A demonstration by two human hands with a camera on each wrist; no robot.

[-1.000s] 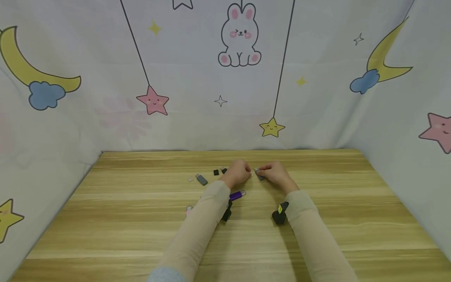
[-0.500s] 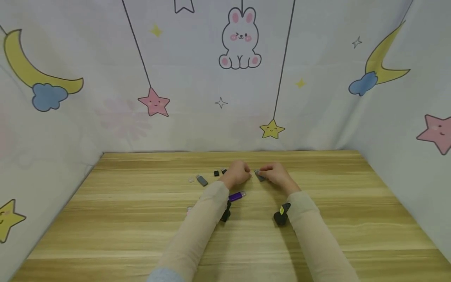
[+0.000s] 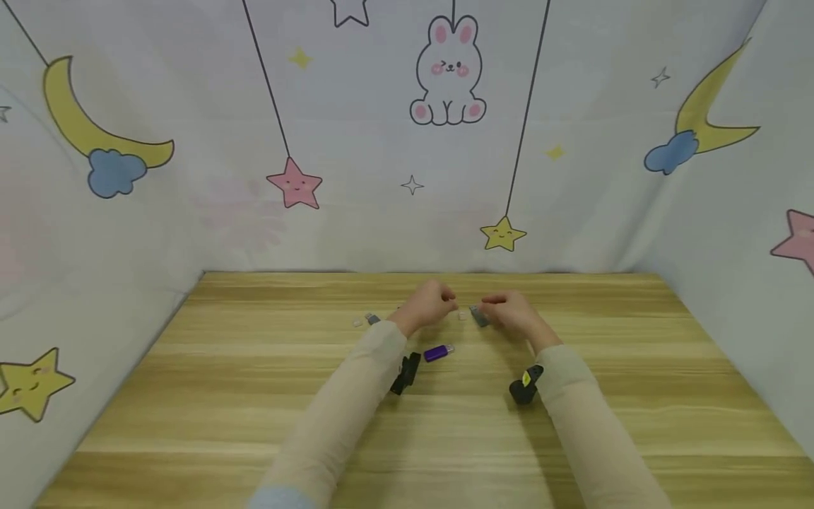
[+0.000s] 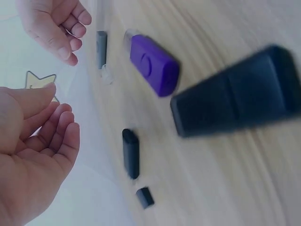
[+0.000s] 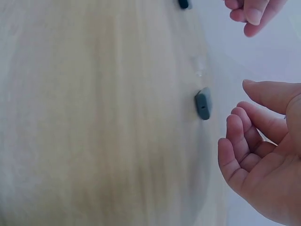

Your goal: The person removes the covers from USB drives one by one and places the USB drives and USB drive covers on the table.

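A grey USB stick [image 3: 479, 316] lies at the back of the table with a small clear cap [image 3: 462, 316] beside its left side. My right hand [image 3: 511, 313] hovers just right of the stick; in the right wrist view its loosely curled fingers [image 5: 227, 157] hold nothing, apart from the stick [image 5: 203, 104]. My left hand [image 3: 427, 309] is left of the clear cap, raised off the table, and the left wrist view shows nothing between its thumb and fingers [image 4: 70, 141]. Below it lie a black USB stick [image 4: 131, 154] and its black cap [image 4: 145, 197], mostly hidden in the head view.
Nearer me lies a purple USB stick [image 3: 437, 353]. Left of my left sleeve are another grey USB stick [image 3: 372, 319], partly covered, and a second clear cap [image 3: 357, 323]. A black wrist device [image 3: 406, 372] is by the left sleeve. A printed cloth [image 3: 356, 233] hangs behind the table.
My right fingers have come off the grey USB stick. My left hand has drawn up from the clear cap, which now shows uncovered. The head view has turned slightly left.
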